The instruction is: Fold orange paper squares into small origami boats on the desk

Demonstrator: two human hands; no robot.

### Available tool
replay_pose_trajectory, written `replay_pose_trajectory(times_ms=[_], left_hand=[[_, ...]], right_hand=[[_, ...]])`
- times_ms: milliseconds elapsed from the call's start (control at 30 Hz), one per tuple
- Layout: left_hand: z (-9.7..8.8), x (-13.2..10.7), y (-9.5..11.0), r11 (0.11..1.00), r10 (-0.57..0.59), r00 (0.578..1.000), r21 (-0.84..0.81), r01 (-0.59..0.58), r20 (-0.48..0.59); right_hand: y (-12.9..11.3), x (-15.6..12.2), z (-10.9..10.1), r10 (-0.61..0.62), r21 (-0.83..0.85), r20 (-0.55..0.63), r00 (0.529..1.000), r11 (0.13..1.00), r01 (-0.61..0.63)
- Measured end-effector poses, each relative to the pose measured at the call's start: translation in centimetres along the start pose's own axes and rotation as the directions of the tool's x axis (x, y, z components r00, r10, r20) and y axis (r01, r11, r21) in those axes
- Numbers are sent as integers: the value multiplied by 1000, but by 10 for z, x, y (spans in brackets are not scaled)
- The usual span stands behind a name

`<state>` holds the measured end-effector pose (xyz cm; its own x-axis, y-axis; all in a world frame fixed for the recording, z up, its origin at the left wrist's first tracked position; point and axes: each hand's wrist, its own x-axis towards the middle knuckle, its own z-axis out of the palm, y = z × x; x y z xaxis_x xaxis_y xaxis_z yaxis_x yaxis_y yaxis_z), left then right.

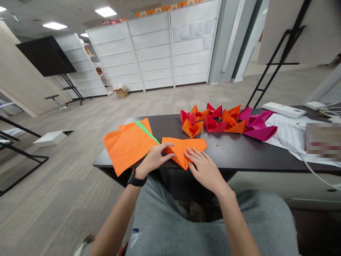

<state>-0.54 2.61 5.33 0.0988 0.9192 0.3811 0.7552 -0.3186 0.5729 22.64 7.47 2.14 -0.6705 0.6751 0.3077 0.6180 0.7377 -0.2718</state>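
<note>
Presently, left hand (157, 156): thumb and forefinger are standing apart, touching the paper (181, 145) without clear pinch.
Right hand (205, 168): loosely open fingers are lying on it, gripping nothing visibly.
Paper: lying folded at the desk's (255, 156) near edge; uneven pressing could be skewing its creases.
Hidden: fingers are covering some folds; underneath, I cannot tell.

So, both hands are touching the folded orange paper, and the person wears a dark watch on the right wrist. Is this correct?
Not quite: the head view shows the dark watch on the wrist of the left hand, not the right. Both hands, including the right hand, are indeed touching the folded orange paper.
</note>
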Motion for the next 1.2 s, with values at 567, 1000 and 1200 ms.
replay_pose_trajectory(times_ms=[567, 1000, 1200], left_hand=[[13, 29, -12, 979, 79, 978, -202, -40, 192], [34, 53, -4, 987, -28, 988, -150, 51, 151], [43, 49, -15, 1000, 15, 994, 4, -16, 108]], right_hand=[[0, -1, 1, 13, 15, 4, 1000, 1000, -13], [1, -2, 3, -3, 1, -5, 1000, 1000, 3], [-1, -2, 0, 6, -3, 25, 1000, 1000, -6]])
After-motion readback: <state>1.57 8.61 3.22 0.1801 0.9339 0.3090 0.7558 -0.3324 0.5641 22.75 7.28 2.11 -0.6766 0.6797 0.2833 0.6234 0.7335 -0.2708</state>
